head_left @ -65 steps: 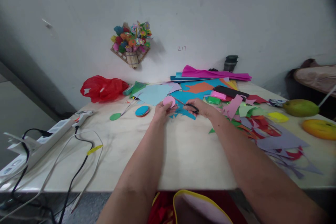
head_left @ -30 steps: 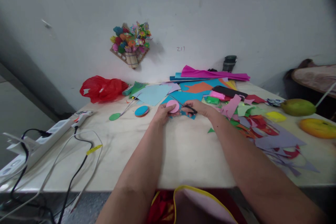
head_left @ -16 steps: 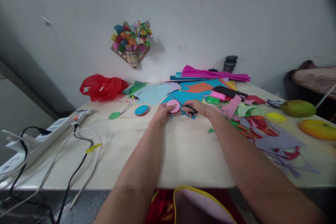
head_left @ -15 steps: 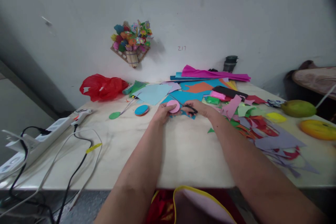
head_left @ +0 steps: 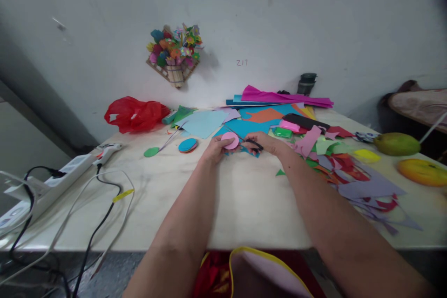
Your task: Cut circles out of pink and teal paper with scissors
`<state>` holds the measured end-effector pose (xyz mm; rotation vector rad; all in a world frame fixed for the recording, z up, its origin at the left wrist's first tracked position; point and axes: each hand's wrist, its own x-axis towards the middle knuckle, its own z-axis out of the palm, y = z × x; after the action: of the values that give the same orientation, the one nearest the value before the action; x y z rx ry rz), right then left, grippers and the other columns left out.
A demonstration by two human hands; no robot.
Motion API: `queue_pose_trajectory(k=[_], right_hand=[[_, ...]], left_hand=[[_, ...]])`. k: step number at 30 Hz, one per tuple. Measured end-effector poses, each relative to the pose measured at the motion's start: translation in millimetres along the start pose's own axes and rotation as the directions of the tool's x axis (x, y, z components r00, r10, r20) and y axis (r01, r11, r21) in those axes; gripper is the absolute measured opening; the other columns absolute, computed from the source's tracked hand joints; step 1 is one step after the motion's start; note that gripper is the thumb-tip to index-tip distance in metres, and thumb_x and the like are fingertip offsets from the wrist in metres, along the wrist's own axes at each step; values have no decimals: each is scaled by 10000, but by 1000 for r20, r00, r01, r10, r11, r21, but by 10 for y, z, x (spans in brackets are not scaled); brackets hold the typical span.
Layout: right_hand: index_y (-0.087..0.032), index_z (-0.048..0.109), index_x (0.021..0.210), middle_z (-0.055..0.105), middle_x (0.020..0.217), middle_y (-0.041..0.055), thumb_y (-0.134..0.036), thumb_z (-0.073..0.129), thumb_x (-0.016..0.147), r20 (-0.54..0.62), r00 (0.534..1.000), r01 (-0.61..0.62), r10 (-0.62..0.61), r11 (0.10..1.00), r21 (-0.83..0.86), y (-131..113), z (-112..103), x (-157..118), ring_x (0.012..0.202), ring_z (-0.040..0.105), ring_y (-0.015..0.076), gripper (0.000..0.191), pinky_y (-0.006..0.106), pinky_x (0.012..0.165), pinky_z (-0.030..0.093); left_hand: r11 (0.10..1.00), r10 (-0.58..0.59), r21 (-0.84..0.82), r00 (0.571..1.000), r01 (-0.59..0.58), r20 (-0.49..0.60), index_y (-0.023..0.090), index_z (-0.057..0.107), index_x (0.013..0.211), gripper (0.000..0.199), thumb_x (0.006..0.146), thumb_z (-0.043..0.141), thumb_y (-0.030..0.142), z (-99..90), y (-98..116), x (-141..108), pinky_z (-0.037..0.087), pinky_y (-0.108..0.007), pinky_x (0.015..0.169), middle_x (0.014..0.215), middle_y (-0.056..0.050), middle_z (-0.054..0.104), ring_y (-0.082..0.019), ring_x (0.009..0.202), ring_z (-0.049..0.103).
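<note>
Between the thumb and fingers of my left hand (head_left: 217,148) is a pink paper circle (head_left: 230,140), held above the table. My right hand (head_left: 259,142) is closed round the black handles of a pair of scissors (head_left: 254,145), whose blades point up and left by the circle's edge. Blue paper (head_left: 244,129) lies beneath and behind both hands. To the left rests a small stack of blue and orange paper circles (head_left: 188,145), and past it a green circle (head_left: 151,152).
Paper scraps (head_left: 363,181) are heaped on the right, beside a green mango-like fruit (head_left: 397,144) and a yellow-orange one (head_left: 422,172). A red plastic bag (head_left: 136,115) sits at the back left. A power strip (head_left: 52,191) with loose cables runs along the left edge.
Almost nothing differs. The view has shifted very slightly; both hands keep their hold on the pink circle and the scissors in nearly the same place.
</note>
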<state>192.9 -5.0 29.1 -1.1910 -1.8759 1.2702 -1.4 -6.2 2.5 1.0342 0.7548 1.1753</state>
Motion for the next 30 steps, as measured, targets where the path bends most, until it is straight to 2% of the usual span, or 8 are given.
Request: queue_pose_trajectory(k=[10, 14, 17, 20, 22, 24, 27, 30], right_hand=[[-167, 616, 674, 501, 478, -54, -311, 699, 709, -30, 999, 16, -14, 997, 71, 10, -21, 17, 388, 446, 75, 169, 221, 400, 339], [-169, 618, 726, 512, 483, -58, -311, 768, 656, -88, 996, 38, -35, 999, 34, 43, -22, 46, 381, 448, 79, 218, 226, 400, 357], [-183, 616, 844, 528, 466, -58, -343, 783, 647, -181, 983, -11, 11, 1000, 2, 69, -29, 80, 379, 462, 106, 304, 243, 407, 376], [-207, 607, 824, 535, 471, -51, -357, 804, 609, -277, 961, -64, 25, 989, -133, 116, -41, 130, 418, 485, 131, 328, 257, 432, 381], [-220, 611, 732, 543, 499, -31, -348, 820, 571, -325, 944, -60, -52, 944, -323, 151, -47, 163, 488, 512, 149, 293, 260, 466, 370], [-229, 614, 651, 544, 522, -7, -335, 825, 551, -360, 922, -62, -145, 860, -506, 174, -46, 183, 570, 536, 175, 256, 268, 502, 353], [-232, 643, 621, 581, 567, 27, -321, 812, 564, -359, 913, -79, -195, 778, -623, 174, -35, 181, 662, 571, 208, 199, 276, 539, 352], [-216, 715, 708, 678, 709, 60, -322, 779, 615, -290, 944, -82, -159, 736, -672, 140, -16, 151, 747, 618, 226, 155, 273, 580, 390]], left_hand=[[1000, 16, 16, 999, -17, 33, 56, 694, 793, 275, 621, 818, 229, -12, -1, 0, 567, -294, 616, 749, -161, 722, -261, 715, 713], [1000, 26, 2, 1000, -26, 15, 68, 687, 799, 282, 628, 826, 245, -26, -10, 13, 572, -284, 607, 755, -145, 726, -244, 684, 713], [999, 35, -8, 999, -35, -40, 76, 678, 842, 291, 663, 819, 258, -40, -13, 28, 577, -282, 611, 769, -137, 728, -231, 676, 715], [999, 37, -16, 997, -38, -67, 78, 669, 872, 297, 692, 809, 268, -49, -11, 32, 577, -279, 606, 798, -146, 734, -225, 684, 718], [999, 48, -7, 997, -48, -61, 76, 670, 878, 310, 697, 808, 286, -53, -12, 32, 573, -270, 596, 812, -154, 738, -224, 691, 719], [998, 61, 4, 996, -61, -58, 75, 673, 879, 333, 688, 816, 307, -56, -15, 35, 567, -256, 581, 809, -152, 740, -212, 670, 715], [998, 66, 23, 995, -65, -69, 88, 670, 860, 358, 675, 824, 352, -53, -18, 46, 554, -233, 551, 777, -128, 738, -175, 598, 690], [997, 57, 50, 995, -52, -86, 106, 645, 829, 378, 709, 788, 436, -39, -14, 55, 545, -230, 535, 711, -91, 720, -138, 523, 650]])
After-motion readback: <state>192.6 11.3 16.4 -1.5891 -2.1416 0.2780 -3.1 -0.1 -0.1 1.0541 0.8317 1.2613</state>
